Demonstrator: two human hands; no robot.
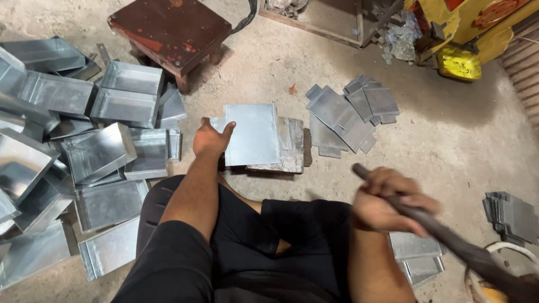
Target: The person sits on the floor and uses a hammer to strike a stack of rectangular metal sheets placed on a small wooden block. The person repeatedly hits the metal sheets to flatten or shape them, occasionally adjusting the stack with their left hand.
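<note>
Two hands busy here: the left hand (210, 139) pins a flat cut metal sheet (252, 134) by its left edge, fingers spread narrow with the thumb on top, while the sheet rests on a worn block (289, 148) on the dusty floor (449, 134) right in front of the person's knees. The right hand (387, 202) has its fingers wrapped tight around a dark hammer handle (449, 241), cocked back to the side. Imo the way to do this well is keeping the sheet's edge squared over the block and the thumb clear of the strike line. Folded trays (101, 151) pile up to the left, more flat blanks (345, 115) lie beyond the block, and a rusty stool (171, 28) stands behind.
</note>
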